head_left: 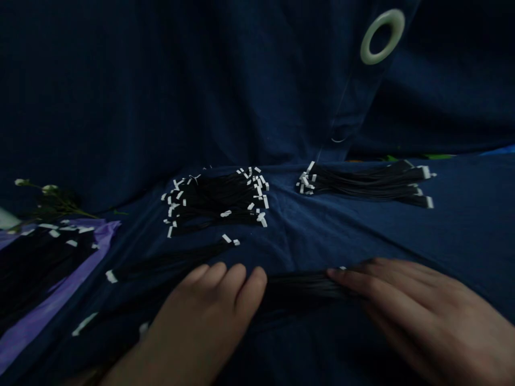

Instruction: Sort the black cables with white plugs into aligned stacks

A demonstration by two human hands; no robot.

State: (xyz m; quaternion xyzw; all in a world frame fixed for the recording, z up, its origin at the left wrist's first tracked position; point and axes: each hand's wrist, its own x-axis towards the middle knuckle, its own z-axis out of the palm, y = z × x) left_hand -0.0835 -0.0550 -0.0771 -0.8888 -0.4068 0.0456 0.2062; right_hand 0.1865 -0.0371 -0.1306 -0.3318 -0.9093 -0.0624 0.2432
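A bundle of thin black strands stretches between my two hands, low in the head view. My left hand is closed around its left part, knuckles up. My right hand is closed on its right end, thumb and fingers pressed together, with a small white tip just showing at the fingers. Left of my left hand, two thinner dark bundles with white ends lie on the blue cloth, the nearer one partly hidden by the hand.
A wide pile of white-tipped black bundles lies beyond my left hand, another bundle group at the back right. At the left, more strands rest on purple wrapping beside white flowers. Dark blue curtain with a pale ring hangs behind.
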